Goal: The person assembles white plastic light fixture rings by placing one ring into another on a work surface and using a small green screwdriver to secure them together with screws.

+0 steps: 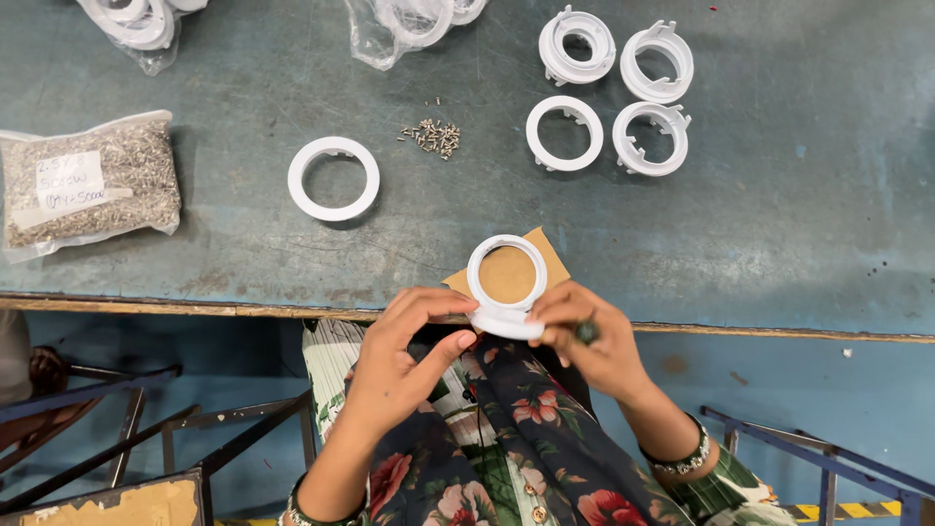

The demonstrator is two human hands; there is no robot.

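White plastic is what both hands are gripping: a ring housing [506, 282] held tilted over the table edge [195, 307], above a brown card [545, 255]. The left hand [399, 356] is pinching its lower rim to steady it, while the right hand [584, 341] is closing on the other side and also holding a small dark tool [586, 332]. A little heap of screws [433, 136] is lying well apart.

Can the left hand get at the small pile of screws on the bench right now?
Probably not at once: the left hand helps hold the white ring with the right hand. The bench path to the screw pile looks free.
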